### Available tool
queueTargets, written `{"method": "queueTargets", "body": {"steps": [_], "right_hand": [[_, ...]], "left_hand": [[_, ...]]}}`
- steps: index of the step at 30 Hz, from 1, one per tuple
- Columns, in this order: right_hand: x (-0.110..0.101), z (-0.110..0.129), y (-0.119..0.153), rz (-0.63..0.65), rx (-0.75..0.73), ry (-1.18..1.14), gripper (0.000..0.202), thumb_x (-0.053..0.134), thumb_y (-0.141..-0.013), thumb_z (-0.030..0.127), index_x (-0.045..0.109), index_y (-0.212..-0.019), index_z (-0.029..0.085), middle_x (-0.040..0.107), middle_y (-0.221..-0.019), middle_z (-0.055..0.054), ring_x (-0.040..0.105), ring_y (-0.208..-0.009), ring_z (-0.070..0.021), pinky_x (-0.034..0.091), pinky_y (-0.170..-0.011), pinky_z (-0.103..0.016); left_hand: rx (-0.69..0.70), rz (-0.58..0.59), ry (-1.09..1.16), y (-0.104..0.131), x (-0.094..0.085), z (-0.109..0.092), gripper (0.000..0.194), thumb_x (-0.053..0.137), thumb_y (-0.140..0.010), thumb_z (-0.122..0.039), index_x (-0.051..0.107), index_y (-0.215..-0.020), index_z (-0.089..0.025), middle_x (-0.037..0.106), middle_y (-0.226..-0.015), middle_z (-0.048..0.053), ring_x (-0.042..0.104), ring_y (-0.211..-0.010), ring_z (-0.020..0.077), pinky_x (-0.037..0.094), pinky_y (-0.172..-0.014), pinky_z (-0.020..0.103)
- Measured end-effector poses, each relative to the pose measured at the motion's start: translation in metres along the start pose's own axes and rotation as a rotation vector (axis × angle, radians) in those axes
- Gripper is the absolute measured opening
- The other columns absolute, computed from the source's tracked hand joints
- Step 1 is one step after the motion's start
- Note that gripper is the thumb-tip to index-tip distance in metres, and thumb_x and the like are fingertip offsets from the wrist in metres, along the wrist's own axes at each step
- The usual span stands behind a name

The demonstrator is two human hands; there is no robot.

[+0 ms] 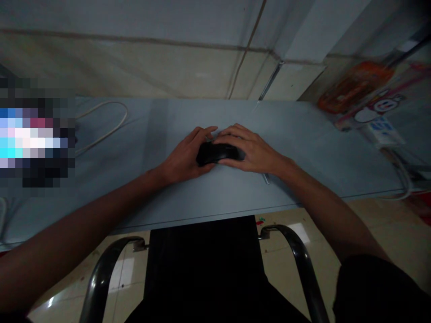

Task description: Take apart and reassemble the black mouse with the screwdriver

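A glossy black computer mouse [218, 153] is held between my two hands, over the middle of the table. My left hand [189, 154] is closed around its left end, thumb on the near side and fingers on the far side. On the right end, my right hand [247, 148] grips it with the thumb in front and the fingers curled over the top. Its underside is hidden. A thin, pale metallic rod [266, 178] pokes out from below my right wrist on the tabletop; its other end is covered, so its kind cannot be told.
The grey-blue table [188, 202] runs along a tiled wall. A white cable [114, 130] loops at left beside a blurred-out screen. At right are an orange item [357, 87], a white-and-blue box [384, 130] and cables. Black chair armrests [101, 278] flank my lap.
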State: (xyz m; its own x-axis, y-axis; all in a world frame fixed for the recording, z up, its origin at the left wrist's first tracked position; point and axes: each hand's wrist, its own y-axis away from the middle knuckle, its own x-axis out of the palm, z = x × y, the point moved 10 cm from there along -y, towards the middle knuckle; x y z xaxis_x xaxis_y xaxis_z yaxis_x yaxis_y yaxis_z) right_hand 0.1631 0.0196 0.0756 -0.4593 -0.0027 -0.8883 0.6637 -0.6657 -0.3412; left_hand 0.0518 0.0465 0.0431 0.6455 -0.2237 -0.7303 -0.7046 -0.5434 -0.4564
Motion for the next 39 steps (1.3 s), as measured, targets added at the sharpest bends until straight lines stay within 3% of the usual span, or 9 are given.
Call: {"method": "queueTargets", "body": {"steps": [5,11,17,21,25,30,32,35,39], "right_hand": [[0.005,-0.009,0.004,0.079,0.025,0.007,0.045,0.068,-0.096,0.046,0.063,-0.135,0.024,0.072,-0.127,-0.01,0.066,-0.118,-0.0258,0.052,-0.105,-0.045],[-0.015,-0.008,0.005,-0.003,0.018,-0.023,0.043,0.071,-0.094,0.046,0.067,-0.13,0.023,0.074,-0.12,-0.009,0.069,-0.112,-0.0244,0.054,-0.099,-0.043],[-0.028,-0.01,0.004,-0.104,0.048,-0.047,0.045,0.074,-0.092,0.05,0.069,-0.13,0.026,0.076,-0.119,-0.007,0.07,-0.113,-0.0243,0.054,-0.101,-0.042],[-0.031,-0.023,0.004,-0.159,0.091,-0.044,0.036,0.067,-0.099,0.043,0.07,-0.13,0.024,0.075,-0.128,-0.008,0.07,-0.118,-0.0221,0.054,-0.102,-0.038],[-0.041,-0.044,0.009,-0.226,0.155,0.03,0.025,0.064,-0.1,0.036,0.074,-0.117,0.022,0.077,-0.117,-0.009,0.072,-0.104,-0.0209,0.058,-0.09,-0.036],[-0.041,-0.045,0.01,-0.251,0.121,0.076,0.018,0.063,-0.098,0.03,0.075,-0.106,0.021,0.078,-0.105,-0.007,0.072,-0.089,-0.0191,0.058,-0.083,-0.036],[-0.036,-0.04,0.008,-0.227,0.094,0.087,0.017,0.062,-0.098,0.029,0.075,-0.106,0.021,0.078,-0.104,-0.007,0.073,-0.093,-0.0198,0.058,-0.086,-0.036],[-0.031,-0.035,0.006,-0.199,0.077,0.084,0.018,0.062,-0.098,0.028,0.075,-0.107,0.02,0.078,-0.106,-0.007,0.073,-0.099,-0.0208,0.058,-0.091,-0.038],[-0.03,-0.039,0.007,-0.188,0.083,0.063,0.017,0.06,-0.099,0.027,0.074,-0.106,0.022,0.078,-0.105,-0.006,0.073,-0.1,-0.0209,0.057,-0.093,-0.039]], "left_hand": [[-0.001,0.008,-0.01,0.0,0.001,0.0,0.082,0.074,-0.085,-0.035,0.034,-0.156,-0.021,0.057,-0.131,0.012,0.06,-0.12,0.0255,0.055,-0.106,0.042],[-0.033,0.052,-0.053,0.0,0.004,-0.001,0.079,0.072,-0.087,-0.034,0.035,-0.156,-0.019,0.054,-0.138,0.015,0.058,-0.123,0.0279,0.053,-0.108,0.047],[0.022,-0.008,-0.051,-0.001,-0.003,-0.006,0.068,0.061,-0.1,-0.055,0.04,-0.154,-0.02,0.056,-0.139,0.015,0.053,-0.129,0.028,0.048,-0.114,0.049],[-0.035,-0.09,-0.089,-0.004,-0.015,0.01,0.056,0.051,-0.106,-0.049,0.046,-0.153,-0.018,0.055,-0.136,0.014,0.052,-0.129,0.0262,0.046,-0.115,0.046],[-0.129,-0.133,-0.164,-0.008,-0.022,0.041,0.058,0.055,-0.102,-0.048,0.051,-0.151,-0.017,0.056,-0.139,0.015,0.051,-0.13,0.0277,0.043,-0.118,0.049],[-0.248,0.014,-0.254,-0.011,-0.005,0.064,0.056,0.054,-0.101,-0.044,0.053,-0.153,-0.022,0.062,-0.146,0.012,0.053,-0.135,0.03,0.037,-0.121,0.054],[-0.27,-0.015,-0.285,-0.01,-0.008,0.058,0.054,0.051,-0.103,-0.043,0.053,-0.153,-0.024,0.059,-0.15,0.011,0.05,-0.138,0.0308,0.039,-0.119,0.055],[-0.226,-0.099,-0.391,-0.01,-0.021,0.027,0.047,0.052,-0.102,-0.035,0.06,-0.147,-0.023,0.061,-0.145,0.011,0.05,-0.135,0.0317,0.045,-0.113,0.054],[-0.232,-0.113,-0.632,0.007,-0.045,-0.016,0.026,0.056,-0.099,-0.027,0.071,-0.12,-0.023,0.072,-0.115,0.011,0.06,-0.118,0.0337,0.042,-0.113,0.062]]}}
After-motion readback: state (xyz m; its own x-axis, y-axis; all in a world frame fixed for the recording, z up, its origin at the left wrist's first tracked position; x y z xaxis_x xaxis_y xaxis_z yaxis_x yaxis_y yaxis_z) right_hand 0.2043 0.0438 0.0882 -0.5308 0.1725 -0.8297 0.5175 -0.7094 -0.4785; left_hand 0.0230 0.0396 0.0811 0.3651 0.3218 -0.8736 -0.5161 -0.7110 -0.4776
